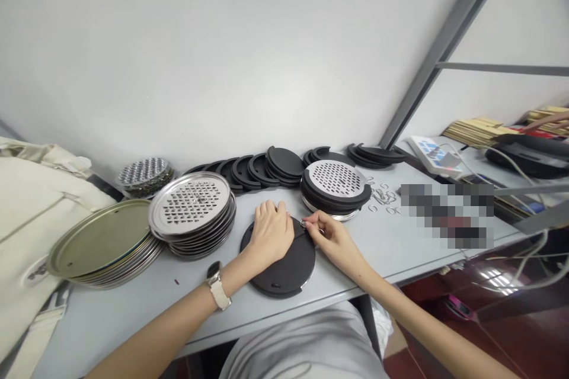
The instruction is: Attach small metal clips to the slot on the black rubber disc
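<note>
A round black disc [284,275] lies at the front of the table, with a small hole near its lower edge and a thin shiny strip along its right rim. Across its upper left part rests my left hand [272,230], fingers bent over the far edge and holding it. My right hand [331,237] pinches a small metal ring [303,224] between thumb and fingertips at the disc's upper right edge. Just behind that hand stands a stack of black discs [338,204] topped by a perforated metal grater plate [336,178]. Loose metal rings [383,195] are scattered to its right.
On the left are a stack of metal grater plates [193,201], olive-green round lids [102,240] and a smaller grater stack [144,173]. More black discs [287,163] lean along the wall. A cream bag [40,207] and a grey metal post [444,41] flank the table.
</note>
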{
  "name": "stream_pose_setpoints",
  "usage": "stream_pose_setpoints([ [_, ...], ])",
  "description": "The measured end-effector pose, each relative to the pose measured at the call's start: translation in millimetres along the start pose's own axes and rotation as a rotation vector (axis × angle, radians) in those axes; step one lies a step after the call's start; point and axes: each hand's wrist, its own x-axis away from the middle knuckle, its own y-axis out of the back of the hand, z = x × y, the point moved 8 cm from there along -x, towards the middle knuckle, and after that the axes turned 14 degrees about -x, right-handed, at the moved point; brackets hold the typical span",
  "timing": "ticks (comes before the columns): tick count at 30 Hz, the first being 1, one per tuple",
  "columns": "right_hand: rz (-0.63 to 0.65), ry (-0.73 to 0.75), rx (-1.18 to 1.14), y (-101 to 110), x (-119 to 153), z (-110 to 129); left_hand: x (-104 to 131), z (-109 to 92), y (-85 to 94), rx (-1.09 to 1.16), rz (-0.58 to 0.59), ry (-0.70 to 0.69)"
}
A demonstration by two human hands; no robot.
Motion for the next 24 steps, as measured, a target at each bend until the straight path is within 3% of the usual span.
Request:
stream_pose_setpoints([
  [16, 0.006, 0.015, 0.109, 1.6, 3.9, 0.9, 1.5, 1.0, 0.3, 0.005, -0.013, -0.022],
  [24, 0.071, -0.034, 0.130, -2.5, 1.2, 4.1, 1.7, 1.5, 0.9, 0.001, -0.008, -0.037],
])
